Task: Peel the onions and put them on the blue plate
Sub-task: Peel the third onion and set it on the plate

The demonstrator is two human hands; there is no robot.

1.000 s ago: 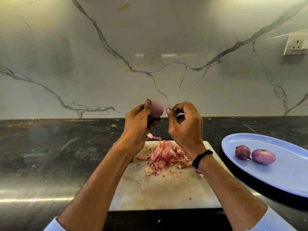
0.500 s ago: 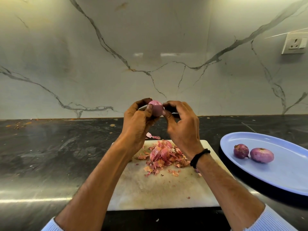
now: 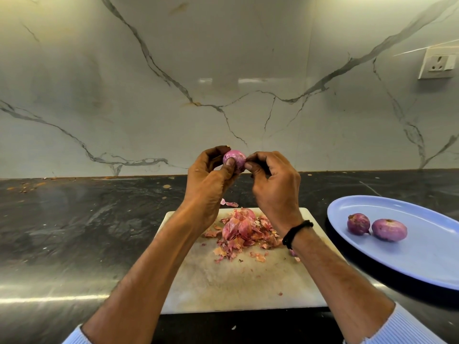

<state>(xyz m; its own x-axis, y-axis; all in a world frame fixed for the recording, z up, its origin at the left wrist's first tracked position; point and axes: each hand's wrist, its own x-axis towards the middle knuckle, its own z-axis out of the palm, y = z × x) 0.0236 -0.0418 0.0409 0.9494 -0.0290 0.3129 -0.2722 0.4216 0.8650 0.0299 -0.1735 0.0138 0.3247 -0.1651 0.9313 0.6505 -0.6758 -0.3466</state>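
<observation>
Head view: the left hand (image 3: 207,180) has its thumb (image 3: 230,165) pressed on the front of a small red onion (image 3: 236,157), with its curled fingers wrapped behind, so this hand grips it. The right hand (image 3: 274,184) pinches the onion's right side with thumb and forefinger, its other fingers curled. Both hands are raised above the far edge of a pale cutting board (image 3: 223,289), where a heap of pink onion skins (image 3: 244,229) lies. A black wristband (image 3: 296,233) circles the right wrist. To the right, on the dark stone countertop (image 3: 74,232), a blue plate (image 3: 422,266) carries two peeled onions (image 3: 358,223) just beside each other. Behind, the veined marble backsplash (image 3: 173,95) bears a white wall socket (image 3: 438,63).
</observation>
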